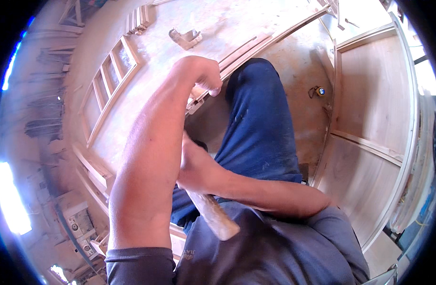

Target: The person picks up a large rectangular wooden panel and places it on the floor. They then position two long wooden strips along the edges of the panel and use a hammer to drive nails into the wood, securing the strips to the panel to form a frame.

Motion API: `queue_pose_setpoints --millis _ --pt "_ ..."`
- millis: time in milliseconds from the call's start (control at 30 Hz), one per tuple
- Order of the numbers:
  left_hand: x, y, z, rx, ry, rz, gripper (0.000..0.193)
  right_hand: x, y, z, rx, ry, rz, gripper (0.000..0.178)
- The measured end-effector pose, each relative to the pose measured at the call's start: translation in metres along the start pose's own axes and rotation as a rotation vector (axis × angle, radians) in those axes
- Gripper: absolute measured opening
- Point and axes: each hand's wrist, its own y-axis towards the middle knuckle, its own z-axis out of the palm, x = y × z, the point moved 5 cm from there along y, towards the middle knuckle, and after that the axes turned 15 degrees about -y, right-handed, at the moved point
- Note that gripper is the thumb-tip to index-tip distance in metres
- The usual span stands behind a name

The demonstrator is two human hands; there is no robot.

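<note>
My left hand (201,73) is closed at the near end of a long wooden rail (256,46), its fingers curled down over the wood. The rail runs from there to the far right, beside my bent knee in blue trousers (260,114). Below the left forearm, my right hand (194,164) is wrapped around a tool with a thick wooden handle (213,217). The butt of this handle points back toward my shirt. The tool's other end is hidden behind my left forearm, so its kind does not show.
A ladder-like wooden frame (106,97) lies on the floor at left. Beyond my hands are a notched wooden piece (184,39) and stacked slats (138,20). A large panelled frame (370,90) stands at right, near a small round yellow-and-black item (319,91). Timber (92,166) lies near left.
</note>
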Motion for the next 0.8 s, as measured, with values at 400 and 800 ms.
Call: queue_pose_setpoints --millis 400,800 --pt "-0.014 -0.006 -0.005 0.046 0.062 -0.101 0.049 -0.010 0.014 0.016 -0.090 -0.151 -0.140 0.074" --pt "0.014 -0.001 -0.010 -0.116 -0.041 0.086 0.054 -0.008 0.020 -0.016 -0.093 -0.279 -0.023 0.082"
